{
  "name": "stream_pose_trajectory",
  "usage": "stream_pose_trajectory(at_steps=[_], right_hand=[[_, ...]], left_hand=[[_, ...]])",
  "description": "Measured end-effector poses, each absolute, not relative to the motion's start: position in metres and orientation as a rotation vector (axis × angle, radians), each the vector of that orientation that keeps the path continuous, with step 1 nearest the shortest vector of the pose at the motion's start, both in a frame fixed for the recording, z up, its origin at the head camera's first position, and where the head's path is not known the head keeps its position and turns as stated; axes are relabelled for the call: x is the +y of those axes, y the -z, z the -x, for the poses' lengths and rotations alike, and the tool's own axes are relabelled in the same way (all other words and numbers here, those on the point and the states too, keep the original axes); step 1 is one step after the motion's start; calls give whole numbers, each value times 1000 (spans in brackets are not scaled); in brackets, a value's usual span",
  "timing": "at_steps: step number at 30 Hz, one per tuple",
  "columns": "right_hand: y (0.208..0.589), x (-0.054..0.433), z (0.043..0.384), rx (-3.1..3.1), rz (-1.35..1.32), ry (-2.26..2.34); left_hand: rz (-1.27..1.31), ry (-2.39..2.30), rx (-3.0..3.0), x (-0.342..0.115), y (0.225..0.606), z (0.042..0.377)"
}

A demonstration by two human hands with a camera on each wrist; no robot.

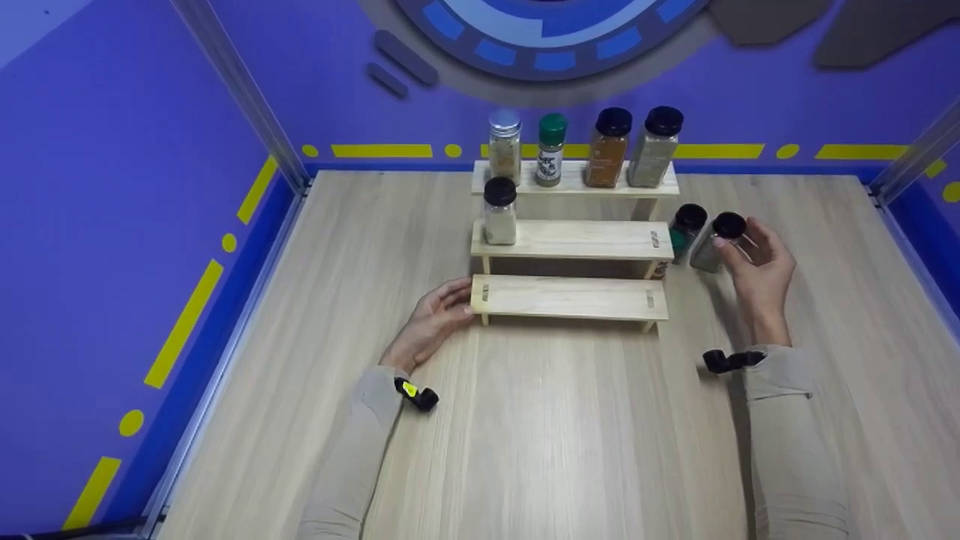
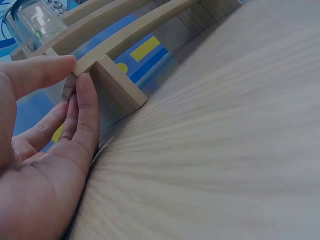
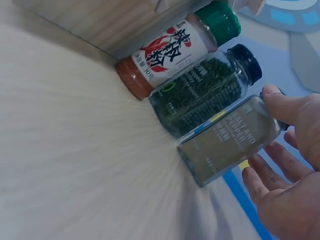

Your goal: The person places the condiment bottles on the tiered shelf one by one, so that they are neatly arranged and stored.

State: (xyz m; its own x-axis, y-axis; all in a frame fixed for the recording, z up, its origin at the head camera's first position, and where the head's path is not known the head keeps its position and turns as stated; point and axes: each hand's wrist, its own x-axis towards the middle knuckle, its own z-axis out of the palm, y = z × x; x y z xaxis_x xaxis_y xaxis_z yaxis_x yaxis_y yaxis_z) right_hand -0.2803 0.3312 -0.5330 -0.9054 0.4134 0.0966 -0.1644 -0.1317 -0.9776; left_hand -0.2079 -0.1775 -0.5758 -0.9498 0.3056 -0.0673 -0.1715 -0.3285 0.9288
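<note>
My left hand (image 1: 433, 324) pinches the left end of the lowest step of a three-tier wooden rack (image 1: 570, 296), thumb on top and fingertips under the board. At the rack's right side, my right hand (image 1: 763, 274) holds a glass spice jar (image 3: 230, 140) by its neck and black cap. This jar contains grey-brown powder and stands slightly tilted. Beside it is a jar of dried green herbs (image 3: 200, 95) with a black cap. A green-capped chili powder jar (image 3: 167, 55) is nearest the rack, mostly hidden behind it in the head view.
On the top tier stand a silver-capped jar (image 1: 505, 150), a green-capped jar (image 1: 550, 154), a red-brown spice jar (image 1: 607, 154) and a grey spice jar (image 1: 655, 154). A black-capped jar of pale powder (image 1: 500, 214) occupies the middle tier's left end. Blue walls (image 1: 135, 187) enclose the wooden table (image 1: 540, 435).
</note>
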Motion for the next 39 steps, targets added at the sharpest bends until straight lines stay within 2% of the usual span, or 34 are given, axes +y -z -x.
stream_pose_trajectory(at_steps=[7,16,39], right_hand=[[534,329,278,-1750,298,-2183],[544,334,281,-1918,395,-2083],[535,336,275,-1724,355,-2217]], left_hand=[[-184,-2342,1620,-177,575,208],[-162,-2330,1617,-177,575,209],[-142,-2323,1638,-177,574,207]])
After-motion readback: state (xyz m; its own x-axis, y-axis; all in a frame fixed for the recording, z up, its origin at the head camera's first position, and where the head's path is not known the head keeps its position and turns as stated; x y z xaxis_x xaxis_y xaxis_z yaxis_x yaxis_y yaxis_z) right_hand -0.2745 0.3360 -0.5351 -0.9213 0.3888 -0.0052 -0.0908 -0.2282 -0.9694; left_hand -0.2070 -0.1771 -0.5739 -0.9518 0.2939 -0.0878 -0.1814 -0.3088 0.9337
